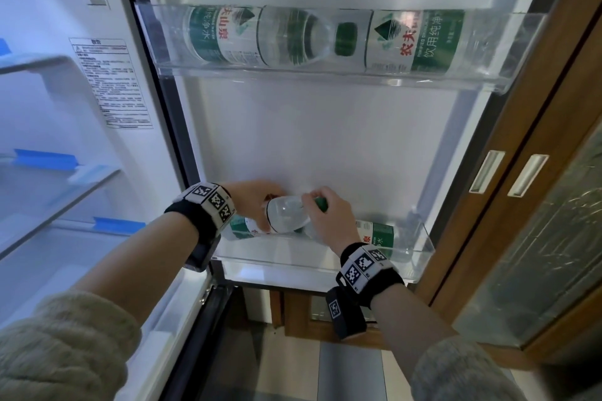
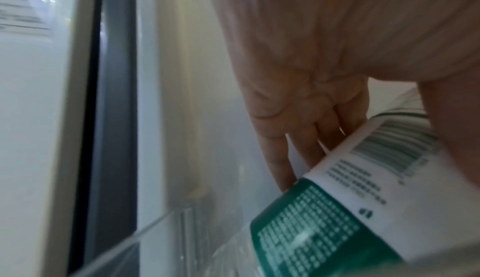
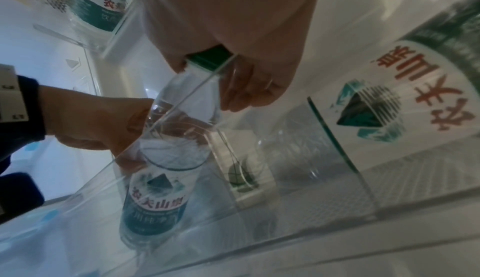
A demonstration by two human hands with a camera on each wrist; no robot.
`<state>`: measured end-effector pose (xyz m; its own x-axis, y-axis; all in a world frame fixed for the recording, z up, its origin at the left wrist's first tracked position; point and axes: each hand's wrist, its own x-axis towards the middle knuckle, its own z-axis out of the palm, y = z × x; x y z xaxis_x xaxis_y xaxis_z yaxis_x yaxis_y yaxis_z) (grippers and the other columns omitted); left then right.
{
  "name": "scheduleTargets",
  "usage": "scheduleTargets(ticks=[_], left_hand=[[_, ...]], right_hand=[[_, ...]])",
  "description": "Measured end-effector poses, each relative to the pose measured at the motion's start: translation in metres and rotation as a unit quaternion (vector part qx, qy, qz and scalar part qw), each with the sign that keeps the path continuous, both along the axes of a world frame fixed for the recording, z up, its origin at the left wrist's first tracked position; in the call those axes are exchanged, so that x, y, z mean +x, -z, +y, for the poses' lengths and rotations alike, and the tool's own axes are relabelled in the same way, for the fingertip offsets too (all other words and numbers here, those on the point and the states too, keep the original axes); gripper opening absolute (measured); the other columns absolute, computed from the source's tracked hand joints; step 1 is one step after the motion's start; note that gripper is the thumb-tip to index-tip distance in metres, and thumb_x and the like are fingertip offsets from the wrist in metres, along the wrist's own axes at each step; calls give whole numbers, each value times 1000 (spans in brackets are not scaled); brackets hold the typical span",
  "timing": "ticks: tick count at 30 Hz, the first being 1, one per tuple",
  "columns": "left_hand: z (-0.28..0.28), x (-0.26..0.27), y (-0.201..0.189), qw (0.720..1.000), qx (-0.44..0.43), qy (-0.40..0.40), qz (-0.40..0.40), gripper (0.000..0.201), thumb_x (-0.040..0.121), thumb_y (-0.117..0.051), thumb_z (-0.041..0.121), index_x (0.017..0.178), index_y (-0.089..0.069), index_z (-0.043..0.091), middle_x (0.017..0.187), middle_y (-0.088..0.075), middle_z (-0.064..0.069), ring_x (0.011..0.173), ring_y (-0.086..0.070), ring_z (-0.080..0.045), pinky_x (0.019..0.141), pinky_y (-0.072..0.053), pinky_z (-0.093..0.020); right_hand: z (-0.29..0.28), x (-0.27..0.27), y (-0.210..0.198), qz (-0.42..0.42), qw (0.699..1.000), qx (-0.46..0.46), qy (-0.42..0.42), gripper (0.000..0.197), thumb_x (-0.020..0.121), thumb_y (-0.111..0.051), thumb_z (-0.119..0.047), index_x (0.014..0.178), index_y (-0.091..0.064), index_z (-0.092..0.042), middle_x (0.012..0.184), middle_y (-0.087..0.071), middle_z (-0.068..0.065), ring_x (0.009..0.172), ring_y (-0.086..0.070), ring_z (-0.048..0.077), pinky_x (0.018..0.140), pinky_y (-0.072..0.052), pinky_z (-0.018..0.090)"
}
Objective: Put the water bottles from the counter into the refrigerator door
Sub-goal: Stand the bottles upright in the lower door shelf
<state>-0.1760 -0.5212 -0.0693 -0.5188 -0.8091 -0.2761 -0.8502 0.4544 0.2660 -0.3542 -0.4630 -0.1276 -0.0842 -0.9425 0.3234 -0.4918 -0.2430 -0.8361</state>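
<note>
A clear water bottle (image 1: 286,213) with a green cap and a green-and-white label is tilted over the lower door bin (image 1: 420,251), base down to the left. My left hand (image 1: 250,197) grips its body, fingers (image 2: 306,137) behind the label (image 2: 337,209). My right hand (image 1: 329,218) grips the neck at the green cap (image 3: 210,57). A second bottle (image 1: 378,234) lies in the same bin, to the right. Two more bottles (image 1: 260,36) (image 1: 420,39) lie end to end in the upper door bin (image 1: 325,78).
The open fridge compartment with glass shelves (image 1: 49,192) is at the left. A wooden cabinet (image 1: 537,172) with metal handles stands close to the door's right edge. The floor shows below the door.
</note>
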Motion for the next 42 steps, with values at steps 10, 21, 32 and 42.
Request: scheduleTargets(ticks=[10,21,32,42], left_hand=[[-1,33,4,946,76,-55,312,53,75,-74,-3,118,-56,21,119,-65,-1,113,-60,-17,101,-45,-36],[0,56,25,846,214,-118,475,56,83,-56,-17,131,-50,11,125,-62,-14,115,-62,-23,84,-57,-28],[13,49,44,883,-42,-147,444,41,75,-80,22,111,-63,16,102,-71,4,91,-68,-3,86,-57,-31],[21,59,60,852,-84,-193,480,65,71,-80,34,129,-52,22,116,-67,8,108,-63,-7,100,-50,-38]], right_hand=[[-1,3,-3,27,988,72,-137,47,88,-64,-42,128,-47,-23,113,-58,-10,92,-59,6,72,-49,20],[-11,25,-3,128,966,164,-154,61,88,-65,-40,139,-41,-16,126,-57,3,100,-57,14,86,-45,27],[-15,80,-12,83,981,100,-146,25,82,-67,-15,103,-58,-23,91,-67,-6,87,-64,15,73,-51,25],[-21,73,4,45,986,133,-96,60,62,-88,-30,109,-53,-18,104,-67,-4,96,-65,17,88,-53,41]])
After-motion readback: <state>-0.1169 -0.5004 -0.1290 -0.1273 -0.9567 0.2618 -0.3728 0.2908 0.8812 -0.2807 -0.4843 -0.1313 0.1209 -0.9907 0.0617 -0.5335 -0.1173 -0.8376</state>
